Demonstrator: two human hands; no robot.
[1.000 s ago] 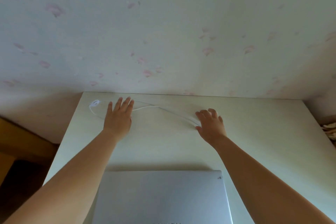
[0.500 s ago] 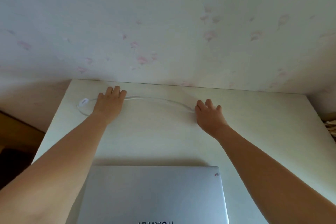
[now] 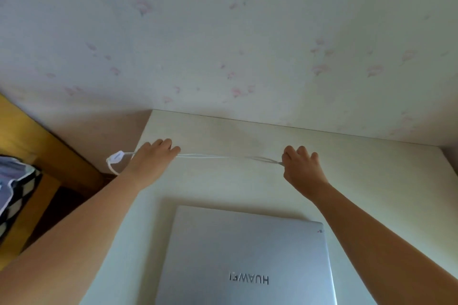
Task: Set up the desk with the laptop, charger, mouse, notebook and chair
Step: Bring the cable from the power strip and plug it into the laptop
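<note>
A closed silver laptop (image 3: 245,255) lies on the pale desk (image 3: 223,186) near its front edge. A thin white charger cable (image 3: 218,156) stretches almost straight across the desk behind it. My left hand (image 3: 151,158) holds the cable near the desk's left edge, where the white plug end (image 3: 116,157) and a loop of cable hang past the edge. My right hand (image 3: 302,168) pinches the cable's other end between its fingertips. Mouse, notebook and chair are not in view.
A wall with pink-flowered wallpaper (image 3: 247,44) rises directly behind the desk. Left of the desk stands yellow wooden furniture (image 3: 32,146) with a checked cloth (image 3: 14,188) on it. The desk's right end meets a wall corner (image 3: 448,156).
Both hands have moved apart and pulled the slack cable into a nearly straight line. The plug end now hangs past the desk's left edge. The view has swung to the left.
</note>
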